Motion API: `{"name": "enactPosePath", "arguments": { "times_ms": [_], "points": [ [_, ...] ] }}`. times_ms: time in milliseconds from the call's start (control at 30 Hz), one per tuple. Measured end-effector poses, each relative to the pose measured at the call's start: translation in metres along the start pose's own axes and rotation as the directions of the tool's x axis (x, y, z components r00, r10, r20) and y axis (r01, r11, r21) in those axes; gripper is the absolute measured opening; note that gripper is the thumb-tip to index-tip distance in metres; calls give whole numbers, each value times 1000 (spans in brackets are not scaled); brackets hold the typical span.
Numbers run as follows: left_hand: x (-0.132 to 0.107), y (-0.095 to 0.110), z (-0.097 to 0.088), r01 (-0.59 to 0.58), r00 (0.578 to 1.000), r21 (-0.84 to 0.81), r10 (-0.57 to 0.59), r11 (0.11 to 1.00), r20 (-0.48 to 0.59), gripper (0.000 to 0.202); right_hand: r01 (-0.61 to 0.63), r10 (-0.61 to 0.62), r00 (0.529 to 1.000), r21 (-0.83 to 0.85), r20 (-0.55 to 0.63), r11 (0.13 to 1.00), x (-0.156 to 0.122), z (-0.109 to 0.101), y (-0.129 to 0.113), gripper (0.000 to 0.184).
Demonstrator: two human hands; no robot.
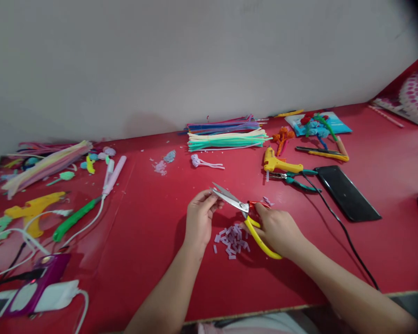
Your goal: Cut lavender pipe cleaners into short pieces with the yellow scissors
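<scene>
My right hand (278, 231) grips a pair of scissors (237, 202) with one yellow and one red handle. Their blades are parted and point left, toward my left hand (200, 218). The thumb and fingers of that hand are pinched together beside the blade tips; whatever is between them is too small to make out. Below the scissors lies a loose pile of short lilac cut pieces (231, 240) on the red table. A few more lilac bits (267, 201) show just beyond my right hand.
Bundled pipe cleaners (226, 141) lie along the wall, with a lilac pipe-cleaner piece (205, 162) before them. To the right are a yellow glue gun (280, 163), green-handled pliers (296, 181) and a black phone (348, 192). A second glue gun (33, 208) and a power strip (38, 287) lie left.
</scene>
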State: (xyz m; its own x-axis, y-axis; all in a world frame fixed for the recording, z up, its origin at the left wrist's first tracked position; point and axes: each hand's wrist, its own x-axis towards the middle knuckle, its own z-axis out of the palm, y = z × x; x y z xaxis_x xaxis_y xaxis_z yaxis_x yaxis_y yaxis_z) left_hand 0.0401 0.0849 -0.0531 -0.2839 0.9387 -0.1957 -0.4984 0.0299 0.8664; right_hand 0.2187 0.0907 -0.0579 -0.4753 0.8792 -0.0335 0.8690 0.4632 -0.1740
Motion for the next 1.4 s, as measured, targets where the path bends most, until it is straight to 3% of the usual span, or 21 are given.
{"name": "enactPosePath", "arguments": {
  "times_ms": [267,600,1400],
  "points": [
    [-1,0,0,-51,999,25,51,998,12,7,18,-16,998,-32,60,999,0,2,0,39],
    [-4,-3,4,-93,994,9,93,996,-54,8,25,-23,998,-33,60,999,0,1,-5,41],
    [-3,-1,4,-73,997,-24,73,997,-22,6,-9,8,999,24,34,1000,2,4,0,38]
  ]
}}
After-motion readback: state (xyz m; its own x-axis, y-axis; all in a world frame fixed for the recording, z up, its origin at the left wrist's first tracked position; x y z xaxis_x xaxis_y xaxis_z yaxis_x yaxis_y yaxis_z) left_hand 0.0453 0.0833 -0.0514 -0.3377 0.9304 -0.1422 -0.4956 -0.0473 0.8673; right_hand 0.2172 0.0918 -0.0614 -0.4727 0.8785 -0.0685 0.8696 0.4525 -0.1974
